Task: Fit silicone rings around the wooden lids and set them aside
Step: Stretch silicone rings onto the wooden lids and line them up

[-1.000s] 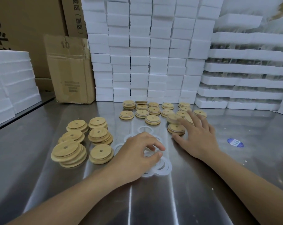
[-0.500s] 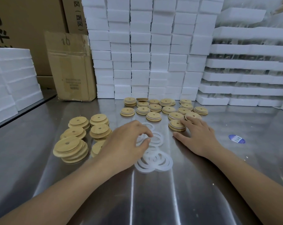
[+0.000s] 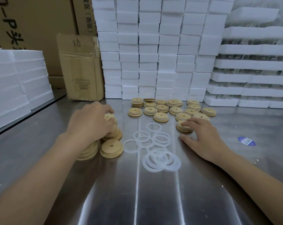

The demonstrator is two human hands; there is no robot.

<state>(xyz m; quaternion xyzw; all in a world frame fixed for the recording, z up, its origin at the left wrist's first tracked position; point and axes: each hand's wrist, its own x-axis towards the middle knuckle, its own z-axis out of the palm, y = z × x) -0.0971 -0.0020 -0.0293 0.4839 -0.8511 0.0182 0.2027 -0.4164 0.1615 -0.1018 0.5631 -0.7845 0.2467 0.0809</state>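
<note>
Stacks of bare wooden lids [image 3: 111,148] with a centre hole stand at the left of the steel table [image 3: 153,200]. My left hand [image 3: 89,125] covers them, its fingertips pinched on the top wooden lid [image 3: 108,116] of a far stack. Translucent white silicone rings [image 3: 160,157] lie loose and overlapping in the middle. Behind them sit several lids fitted with rings [image 3: 162,108]. My right hand [image 3: 202,137] lies flat, fingers spread, its fingertips resting on the nearest ringed lid stack [image 3: 183,127].
White foam blocks [image 3: 153,46] form a wall at the back, with foam trays [image 3: 251,78] to the right and more foam [image 3: 15,78] on the left. A cardboard box [image 3: 80,67] stands back left. A blue sticker [image 3: 246,141] lies on the table right of my hand.
My left hand left the rings and moved left and back onto the bare lid stacks, closing on a top lid. My right hand drew back slightly and stays on the ringed stack.
</note>
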